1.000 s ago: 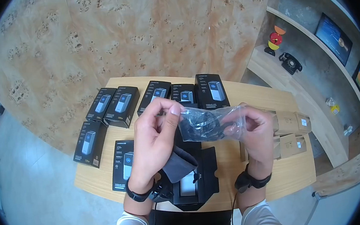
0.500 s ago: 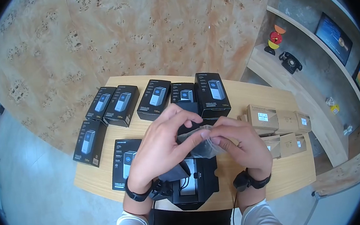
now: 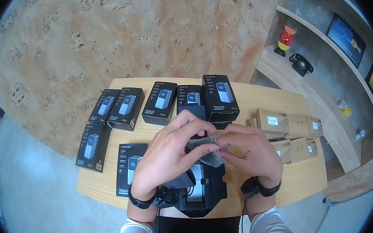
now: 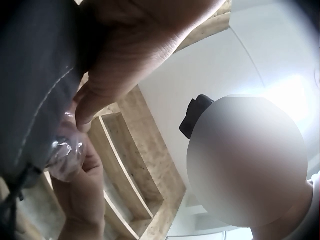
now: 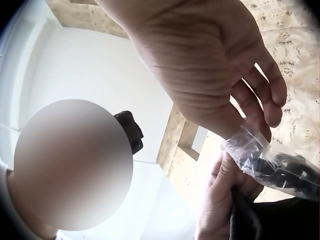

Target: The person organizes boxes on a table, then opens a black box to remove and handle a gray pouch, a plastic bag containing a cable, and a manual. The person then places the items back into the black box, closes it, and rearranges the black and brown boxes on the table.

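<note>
Between both hands is a small clear plastic bag (image 3: pixel 211 158) with something black inside, plainest in the right wrist view, where the bag (image 5: pixel 282 172) sticks out beyond the fingers. My left hand (image 3: pixel 165 156) pinches the bag's gathered end between thumb and fingers. From the other side, my right hand (image 3: pixel 254 155) pinches the same end, fingertips meeting the left thumb. A dark grey fabric pouch (image 3: pixel 181 180) hangs under the left palm; its stitched seam and drawstring show in the left wrist view. Below stands an opened black box (image 3: pixel 217 182) with a white piece (image 3: pixel 196 192) inside.
Several closed black boxes with a power bank picture stand at the back, including a tall box (image 3: pixel 221 96), and at the left, a box (image 3: pixel 93 147). Another box (image 3: pixel 130 166) lies beside the left wrist. Small brown cartons (image 3: pixel 272 121) are grouped at the right.
The bag was stretched out between the hands, then came down and toward the middle. Both hands have drawn together, fingertips now meeting at its bunched end. The pouch stays under the left hand.
</note>
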Available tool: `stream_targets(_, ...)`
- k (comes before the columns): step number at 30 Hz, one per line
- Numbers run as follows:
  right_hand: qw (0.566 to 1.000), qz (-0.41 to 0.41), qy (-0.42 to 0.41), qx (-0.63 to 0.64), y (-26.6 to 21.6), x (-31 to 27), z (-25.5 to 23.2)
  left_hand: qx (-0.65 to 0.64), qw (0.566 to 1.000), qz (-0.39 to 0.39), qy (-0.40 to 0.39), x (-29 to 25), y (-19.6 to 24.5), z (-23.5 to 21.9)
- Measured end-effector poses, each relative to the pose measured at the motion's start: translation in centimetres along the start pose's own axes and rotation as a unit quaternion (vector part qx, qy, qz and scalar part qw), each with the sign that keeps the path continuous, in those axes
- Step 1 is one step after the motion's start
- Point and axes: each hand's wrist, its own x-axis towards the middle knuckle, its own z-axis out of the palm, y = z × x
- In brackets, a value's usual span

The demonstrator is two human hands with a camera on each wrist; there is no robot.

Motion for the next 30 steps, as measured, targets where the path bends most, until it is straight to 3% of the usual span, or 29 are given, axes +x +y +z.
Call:
stream_targets(3, 1.000, -0.007, -0.020, 0.010, 0.0, -0.1, -0.1, 0.002, 1.000, -0.005, -0.023, 0.0, 0.0, -0.3)
stream_targets(9, 0.997, 0.000, 0.035, 0.070, -0.1, 0.0, 0.2, -0.024, 0.999, -0.031, 0.032, 0.0, 0.6, -0.5)
stream_targets(11, 0.951, 0.086, 0.147, 0.260, -1.0, 0.2, 0.9, -0.028, 0.995, -0.059, 0.080, 0.1, 0.6, -0.4)
stream_targets(17, 0.981, 0.039, 0.129, 0.137, 0.4, 0.0, 0.4, -0.084, 0.982, -0.038, 0.163, 0.0, -0.7, 0.4)
stream_targets(23, 0.963, 0.061, 0.198, 0.172, 0.7, 0.1, 0.7, -0.110, 0.979, -0.056, 0.161, -0.2, -0.6, 0.4)
stream_targets(30, 0.957, 0.071, 0.218, 0.178, 0.8, 0.2, 1.3, -0.066, 0.990, -0.027, 0.123, 0.0, 0.3, -0.3)
